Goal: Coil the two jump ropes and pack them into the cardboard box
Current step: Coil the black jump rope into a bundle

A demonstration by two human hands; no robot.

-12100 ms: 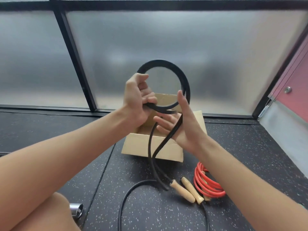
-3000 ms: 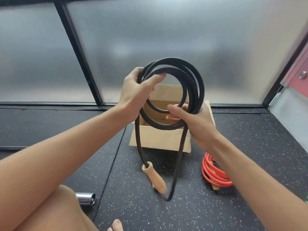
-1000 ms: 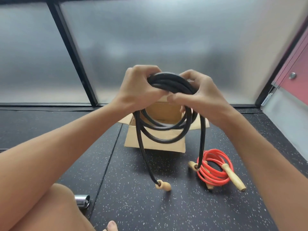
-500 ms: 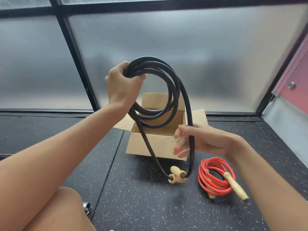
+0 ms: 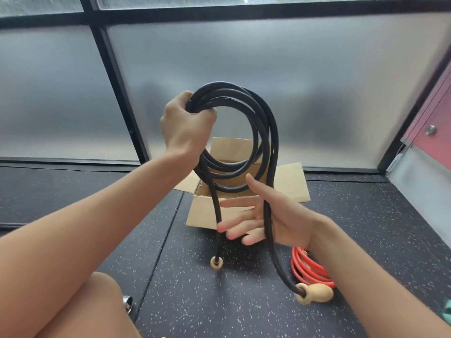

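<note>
My left hand (image 5: 186, 125) is shut on the top of the coiled black jump rope (image 5: 260, 123), held up in front of the window. Two loose ends hang down from the coil, each ending in a wooden handle (image 5: 216, 262) (image 5: 314, 295) near the floor. My right hand (image 5: 266, 215) is spread open under the coil, with one hanging strand lying across its fingers. The open cardboard box (image 5: 290, 184) stands on the floor behind the coil. The coiled red jump rope (image 5: 307, 269) lies on the floor to the right, partly hidden by my right forearm.
Black speckled rubber flooring (image 5: 231, 311) spreads all around. A frosted window with black frames (image 5: 117, 76) closes off the far side. A red door (image 5: 436, 128) is at the right. A small metal cylinder (image 5: 127, 304) lies by my left knee. Something green (image 5: 447, 311) shows at the right edge.
Over the last second my right hand let go of the coil's top and dropped below it with fingers spread. The two wooden handles, together half a second ago, now hang apart.
</note>
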